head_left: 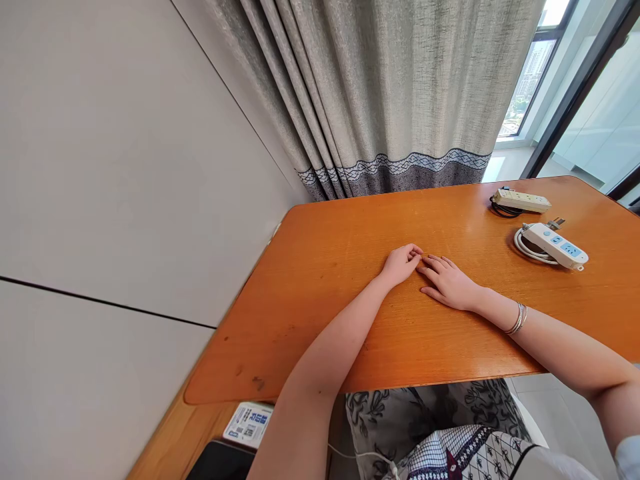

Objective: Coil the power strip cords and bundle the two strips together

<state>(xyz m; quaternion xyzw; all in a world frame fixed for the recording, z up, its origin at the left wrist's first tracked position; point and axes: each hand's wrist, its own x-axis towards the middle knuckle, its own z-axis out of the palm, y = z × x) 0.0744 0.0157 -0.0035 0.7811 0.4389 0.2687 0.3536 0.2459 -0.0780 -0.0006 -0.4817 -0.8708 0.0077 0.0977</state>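
My left hand (401,264) rests on the orange-brown wooden table (330,267), its fingers loosely bent and a little apart, with nothing seen in them. Beside it, my right hand (453,283) lies palm down on the wood, fingers spread and pointing left. The fingertips of the two hands nearly meet; whether they touch is hard to tell. Silver bangles (519,318) circle my right wrist. On the table to the right of my hands are a white power strip (557,245) with blue sockets and a coiled white cord, and behind it a cream power strip (523,199) with a black cord.
A pale panelled wall (125,167) runs along the left side. Behind the table hangs a grey curtain (410,87), with a window at the far right. Below the near edge are a white printed box (249,424), a black object (220,461) and a white cable (367,455).
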